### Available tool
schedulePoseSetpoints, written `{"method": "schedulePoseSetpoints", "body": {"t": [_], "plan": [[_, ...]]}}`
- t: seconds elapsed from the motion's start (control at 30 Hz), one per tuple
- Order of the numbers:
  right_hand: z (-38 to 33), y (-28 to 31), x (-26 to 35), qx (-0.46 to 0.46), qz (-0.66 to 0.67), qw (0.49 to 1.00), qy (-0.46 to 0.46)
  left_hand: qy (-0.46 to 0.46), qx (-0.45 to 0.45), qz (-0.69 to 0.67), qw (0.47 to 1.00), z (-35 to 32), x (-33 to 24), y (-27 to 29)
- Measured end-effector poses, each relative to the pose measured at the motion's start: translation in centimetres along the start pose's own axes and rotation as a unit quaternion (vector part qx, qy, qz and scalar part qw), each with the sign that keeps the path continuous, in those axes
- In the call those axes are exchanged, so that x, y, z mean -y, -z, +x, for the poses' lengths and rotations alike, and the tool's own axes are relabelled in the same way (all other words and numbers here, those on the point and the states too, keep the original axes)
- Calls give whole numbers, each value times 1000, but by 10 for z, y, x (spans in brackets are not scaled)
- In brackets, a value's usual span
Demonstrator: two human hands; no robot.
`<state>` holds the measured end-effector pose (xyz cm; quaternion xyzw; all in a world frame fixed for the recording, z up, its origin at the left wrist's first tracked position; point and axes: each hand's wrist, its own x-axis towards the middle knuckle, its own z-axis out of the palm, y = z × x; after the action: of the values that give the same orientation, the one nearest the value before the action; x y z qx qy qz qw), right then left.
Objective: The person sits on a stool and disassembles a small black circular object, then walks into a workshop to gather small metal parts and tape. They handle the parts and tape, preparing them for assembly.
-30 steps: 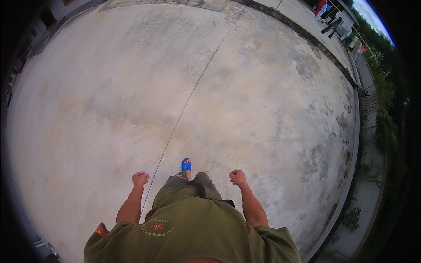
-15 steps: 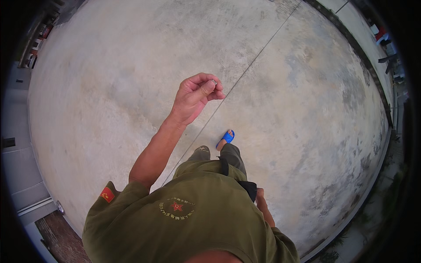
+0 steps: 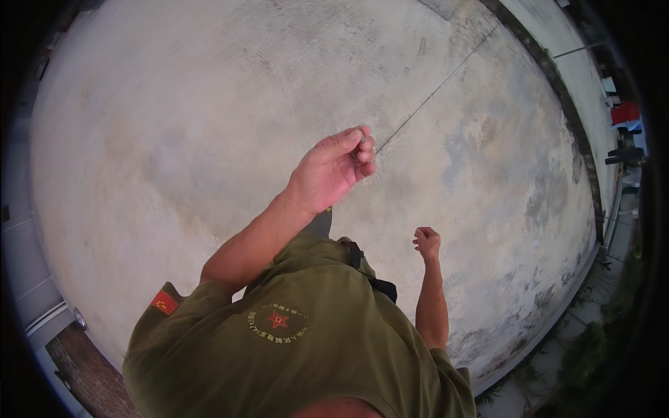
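While left hand (image 3: 327, 171) pinches small object (image 3: 363, 138), right hand (image 3: 428, 242) apart, curled

The olive-green shirt (image 3: 362, 348) bears a red star (image 3: 278, 320).

Small greyish object (image 3: 363, 137), mostly hidden, shape unclear, in the fingers (image 3: 366, 157) of the left hand (image 3: 327, 171).
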<state>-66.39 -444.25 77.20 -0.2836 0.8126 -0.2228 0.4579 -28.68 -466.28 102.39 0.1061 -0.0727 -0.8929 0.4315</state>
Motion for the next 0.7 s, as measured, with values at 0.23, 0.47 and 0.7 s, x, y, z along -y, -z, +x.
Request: {"method": "schedulePoseSetpoints", "body": {"t": [0.23,0.47,0.7], "plan": [[22,-3,20,-7,24,970,-240,31,-38,-70,996,199,-100,-31],[132,-12,106,99,-118,952,-266,24,-73,-47,996,393,-176,-15],[450,46,337,34,3,987,-156,-30,-121,97,987,567,-285,-25]]}}
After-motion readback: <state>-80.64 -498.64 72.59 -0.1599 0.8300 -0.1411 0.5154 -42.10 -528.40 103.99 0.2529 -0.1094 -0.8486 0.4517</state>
